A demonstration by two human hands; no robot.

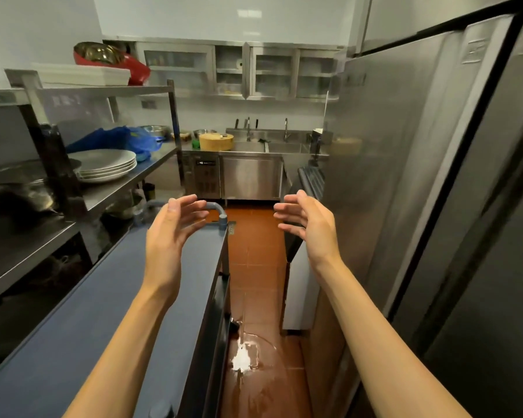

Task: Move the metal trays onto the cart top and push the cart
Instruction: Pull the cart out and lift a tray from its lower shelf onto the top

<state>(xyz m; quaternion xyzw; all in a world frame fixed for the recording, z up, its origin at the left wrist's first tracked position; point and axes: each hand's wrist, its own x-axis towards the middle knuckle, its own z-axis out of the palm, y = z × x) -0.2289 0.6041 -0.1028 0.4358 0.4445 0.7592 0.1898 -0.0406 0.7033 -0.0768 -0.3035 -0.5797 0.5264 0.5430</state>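
1. Fingers [191, 203] of the left hand [169, 233] are spread and curled, holding nothing, above the far end of the cart top [103, 303], near its grey handle [218, 211].
2. Right hand [308, 224] mirrors it over the tiled floor [254, 267], palm inward, fingers apart and empty, likely sized for a wide grasp.
3. Metal trays [311, 179] seem to be the dark ribbed stack beside the refrigerator [405, 146]; identification is uncertain. The cart top is bare.

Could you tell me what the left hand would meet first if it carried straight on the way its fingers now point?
Probably the curved grey handle bar at the far end of the blue-grey cart top. The open left hand points toward it, though depth is hard to judge.
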